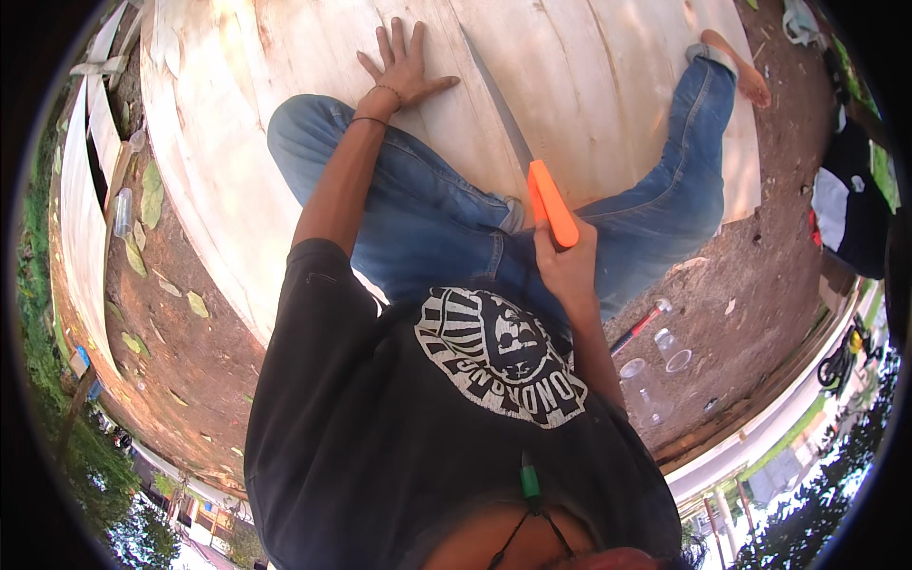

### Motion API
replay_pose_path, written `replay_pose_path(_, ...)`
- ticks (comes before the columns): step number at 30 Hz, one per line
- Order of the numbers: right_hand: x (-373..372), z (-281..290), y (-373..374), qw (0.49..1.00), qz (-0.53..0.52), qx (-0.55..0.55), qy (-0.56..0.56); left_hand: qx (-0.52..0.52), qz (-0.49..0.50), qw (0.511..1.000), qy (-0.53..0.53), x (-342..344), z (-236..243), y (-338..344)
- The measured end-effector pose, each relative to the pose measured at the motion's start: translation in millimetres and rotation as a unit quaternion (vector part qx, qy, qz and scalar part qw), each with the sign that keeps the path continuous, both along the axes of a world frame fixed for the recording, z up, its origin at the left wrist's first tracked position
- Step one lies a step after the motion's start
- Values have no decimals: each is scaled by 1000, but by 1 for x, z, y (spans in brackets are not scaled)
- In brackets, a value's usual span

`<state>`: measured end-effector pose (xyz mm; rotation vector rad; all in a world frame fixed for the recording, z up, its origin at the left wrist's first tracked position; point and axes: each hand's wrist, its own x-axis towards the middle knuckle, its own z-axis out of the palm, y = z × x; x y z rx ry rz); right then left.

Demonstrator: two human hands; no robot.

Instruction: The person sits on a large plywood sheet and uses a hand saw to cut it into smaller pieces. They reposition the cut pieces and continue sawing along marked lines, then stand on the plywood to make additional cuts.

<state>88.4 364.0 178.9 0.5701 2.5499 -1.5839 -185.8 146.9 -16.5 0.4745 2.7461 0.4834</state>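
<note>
My right hand [570, 266] is closed around the orange handle of a handsaw [548, 204]. The saw's long, narrow grey blade points away from me and lies along a pale plywood sheet [570, 85]. Whether its teeth are in a cut is too fine to tell. Left of the blade, my left hand [404, 76] lies flat on the wood with its fingers spread, the thumb toward the blade. Both my legs in blue jeans rest on the sheet, one on each side of the saw's handle.
A hammer [641, 326] with a red and black handle lies on the dirt at the right, beside several clear plastic cups [677, 360]. Pale wood strips [85, 218] and fallen leaves [152, 195] are at the left. Dark and white cloth [841, 209] sits at the far right.
</note>
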Motion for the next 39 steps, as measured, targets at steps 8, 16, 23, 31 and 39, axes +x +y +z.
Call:
replay_pose_path(8, 3, 3, 0, 1000, 3, -5, -2, -27, 8, 999, 17, -2, -2, 8)
replay_pose_path(16, 40, 38, -8, 1000, 6, -2, -8, -26, 12, 998, 49, -5, -5, 9)
replay_pose_path(23, 61, 60, -4, 1000, 11, 13, -19, -10, 0, 998, 69, -2, -21, 0)
replay_pose_path(31, 36, 32, -2, 998, -42, -43, -29, -3, -16, 993, 114, -4, -57, -12)
replay_pose_path(39, 36, 11, 10, 995, -45, -44, -78, -19, 10, 994, 110, -5, -49, -1)
